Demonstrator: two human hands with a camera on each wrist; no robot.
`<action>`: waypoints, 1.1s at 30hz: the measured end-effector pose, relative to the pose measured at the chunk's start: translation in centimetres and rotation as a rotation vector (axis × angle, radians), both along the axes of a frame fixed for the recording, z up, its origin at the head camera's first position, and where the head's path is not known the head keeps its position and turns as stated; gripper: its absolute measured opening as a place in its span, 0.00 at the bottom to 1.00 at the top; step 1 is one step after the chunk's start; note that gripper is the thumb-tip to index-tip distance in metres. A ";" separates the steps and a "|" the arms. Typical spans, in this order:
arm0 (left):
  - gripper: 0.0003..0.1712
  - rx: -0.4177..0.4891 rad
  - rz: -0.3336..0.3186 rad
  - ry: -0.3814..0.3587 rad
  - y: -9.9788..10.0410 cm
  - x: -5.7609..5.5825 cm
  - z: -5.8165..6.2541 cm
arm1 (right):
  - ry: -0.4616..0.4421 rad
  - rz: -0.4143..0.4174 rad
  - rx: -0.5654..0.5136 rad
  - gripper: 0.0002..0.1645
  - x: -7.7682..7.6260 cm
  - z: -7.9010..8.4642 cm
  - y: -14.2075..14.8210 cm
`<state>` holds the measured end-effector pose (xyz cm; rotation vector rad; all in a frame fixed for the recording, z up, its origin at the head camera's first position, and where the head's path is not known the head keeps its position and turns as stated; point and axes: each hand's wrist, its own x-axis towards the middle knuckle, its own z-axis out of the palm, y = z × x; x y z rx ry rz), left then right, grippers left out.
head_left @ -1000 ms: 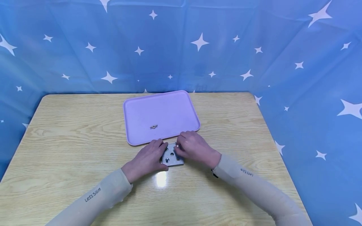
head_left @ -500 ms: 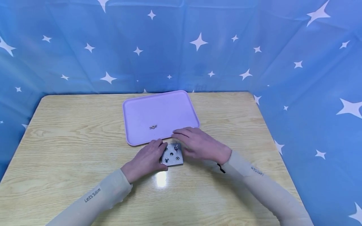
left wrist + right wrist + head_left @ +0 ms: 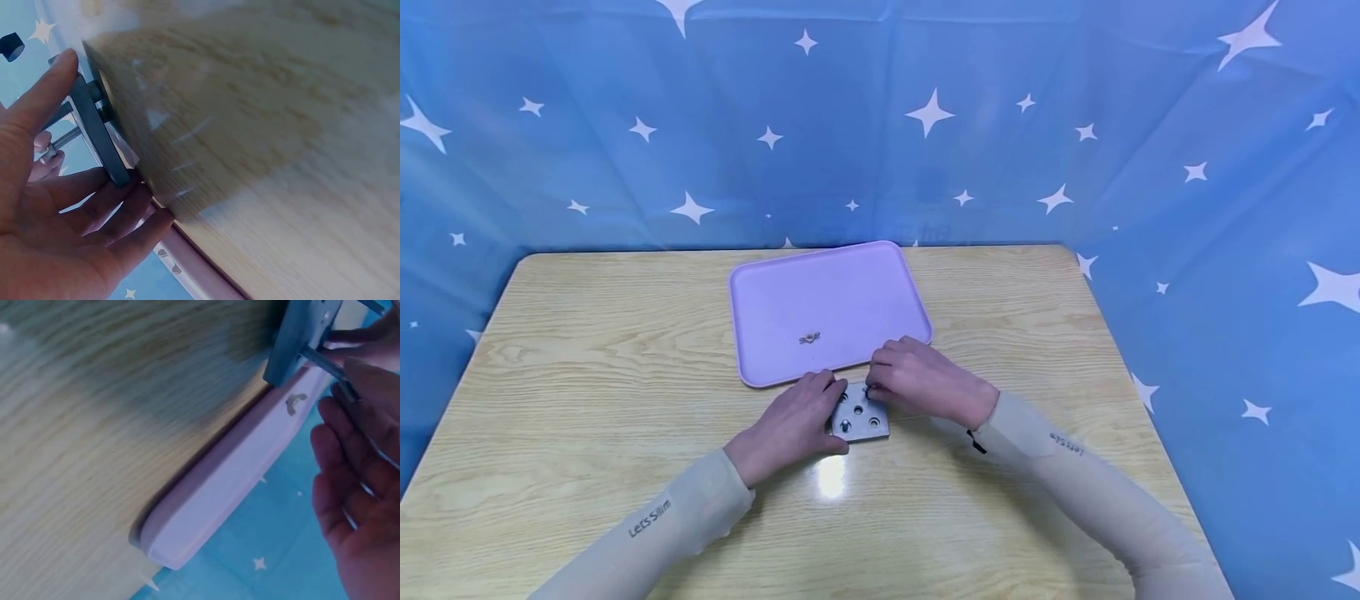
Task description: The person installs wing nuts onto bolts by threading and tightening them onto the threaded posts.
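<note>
A square metal plate (image 3: 859,422) with several holes rests on the table, bolts standing up from it. My left hand (image 3: 793,419) grips its left side, thumb at the near edge and fingers at the far one. Over the far right corner, my right hand (image 3: 927,383) pinches a wing nut (image 3: 347,391) on a threaded bolt (image 3: 322,363); fingers partly hide this nut. A second bolt (image 3: 846,426) stands at the near left corner. In the left wrist view, bolt heads (image 3: 94,90) show under the plate. Another wing nut (image 3: 809,338) lies in the purple tray (image 3: 850,287).
Directly beyond the plate lies the tray, its near rim close to both hands. The wooden table (image 3: 610,350) spreads to either side. A blue star-printed cloth (image 3: 865,125) hangs behind the table and along its sides.
Half a second ago my right fingers were spread away from the corner bolt. Now they have come back and pinch the wing nut again. My left hand keeps its place on the plate.
</note>
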<state>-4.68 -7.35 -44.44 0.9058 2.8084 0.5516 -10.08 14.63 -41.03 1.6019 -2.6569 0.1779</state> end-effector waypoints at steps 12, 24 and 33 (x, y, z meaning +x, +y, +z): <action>0.49 0.005 -0.003 0.011 0.0 0.1 0.1 | 0.132 -0.216 -0.118 0.13 1.4 -2.0 -1.2; 0.49 0.023 -0.007 0.019 0.0 0.1 -0.1 | -0.084 -0.153 -0.074 0.19 1.3 1.1 0.4; 0.50 0.000 -0.002 -0.009 0.0 0.1 0.1 | -0.075 0.091 0.018 0.17 0.5 0.8 0.5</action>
